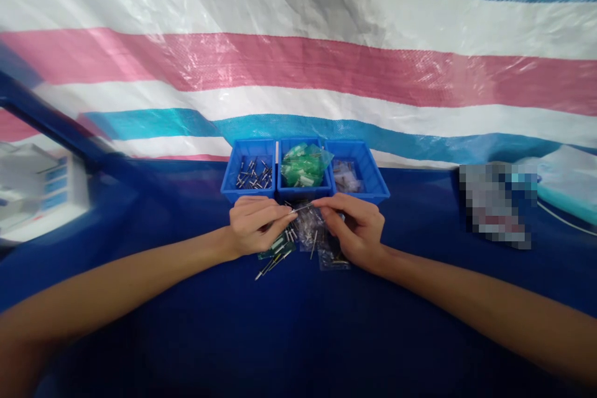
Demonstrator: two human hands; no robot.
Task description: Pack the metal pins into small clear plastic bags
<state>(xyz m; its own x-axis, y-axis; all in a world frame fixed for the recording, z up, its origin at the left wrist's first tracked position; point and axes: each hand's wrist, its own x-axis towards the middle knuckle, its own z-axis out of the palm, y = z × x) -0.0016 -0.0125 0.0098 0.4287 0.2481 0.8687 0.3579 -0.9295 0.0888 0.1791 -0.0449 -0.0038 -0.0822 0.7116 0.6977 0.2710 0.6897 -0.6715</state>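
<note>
The left hand (259,224) and right hand (358,227) pinch opposite ends of a thin metal pin (304,207) (perhaps a rivet; too small to tell) between them, seemingly to steady it, with blue bins (374,182) reachable just beyond.

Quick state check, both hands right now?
Left hand: closed, thumb and fingers pinching one end of a thin metal pin.
Right hand: closed, fingertips at the pin's other end.
</note>
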